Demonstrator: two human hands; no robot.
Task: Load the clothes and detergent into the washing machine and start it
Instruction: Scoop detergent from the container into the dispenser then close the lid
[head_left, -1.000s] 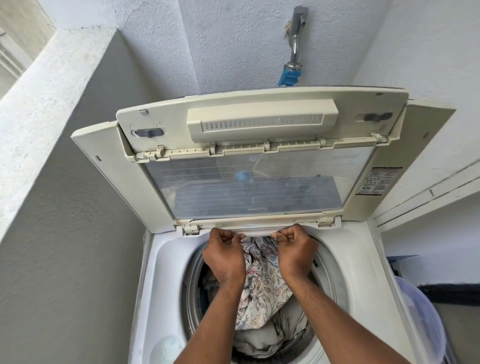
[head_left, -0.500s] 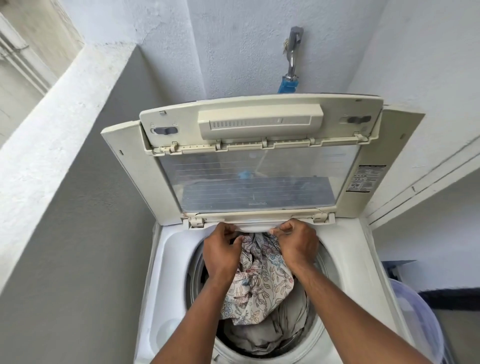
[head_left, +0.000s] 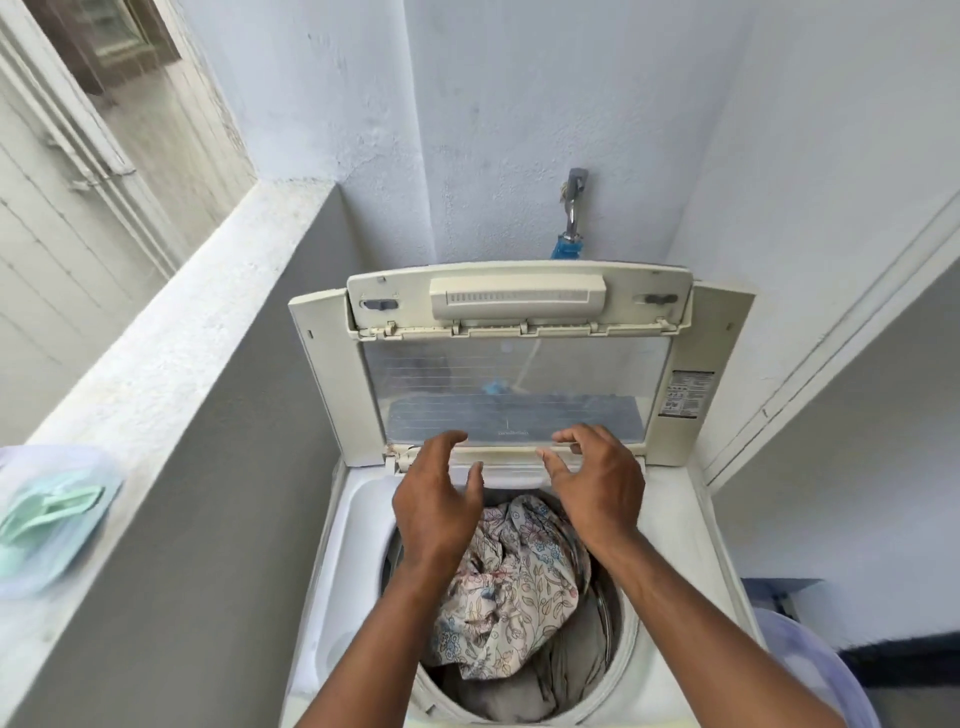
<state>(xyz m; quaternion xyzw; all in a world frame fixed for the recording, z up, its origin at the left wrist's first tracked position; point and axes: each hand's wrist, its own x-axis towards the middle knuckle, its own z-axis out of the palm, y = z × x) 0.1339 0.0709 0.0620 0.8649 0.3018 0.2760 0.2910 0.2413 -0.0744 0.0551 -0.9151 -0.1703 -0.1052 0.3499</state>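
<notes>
Pale blue plastered walls close in on a narrow laundry corner, where a cream top-loading washing machine (head_left: 358, 525) stands against a grey parapet ledge (head_left: 171, 374) with its folding lid (head_left: 519, 364) raised and leaning back toward the wall. A metal tap with a blue hose fitting (head_left: 571, 218) juts from the wall just above the lid.

You have both arms reaching over the open tub. Your left hand (head_left: 436, 504) hovers above the tub's rear rim with fingers spread and loose, gripping nothing. Your right hand (head_left: 597, 483) hangs alongside it, fingers likewise apart and relaxed, its fingertips near the lid's lower hinge edge; whether they touch it cannot be told. Neither grip is clamped on anything.

A cream floral-print cotton garment (head_left: 514, 587) lies crumpled at the top of the drum, resting on plain grey fabric (head_left: 498, 696) beneath it. The load sits inside the tub, below the rim, with no cloth trailing over the edge.

Judged from this, the clothes stage looks largely done. No detergent is visible in the drum, and no bottle or scoop is in either hand, so that step appears outstanding. A translucent lidded plastic box holding pale green items (head_left: 52, 514) rests on the ledge at left; its contents are too blurred to name. The lid is yet to be lowered, and the machine shows no sign of running.
</notes>
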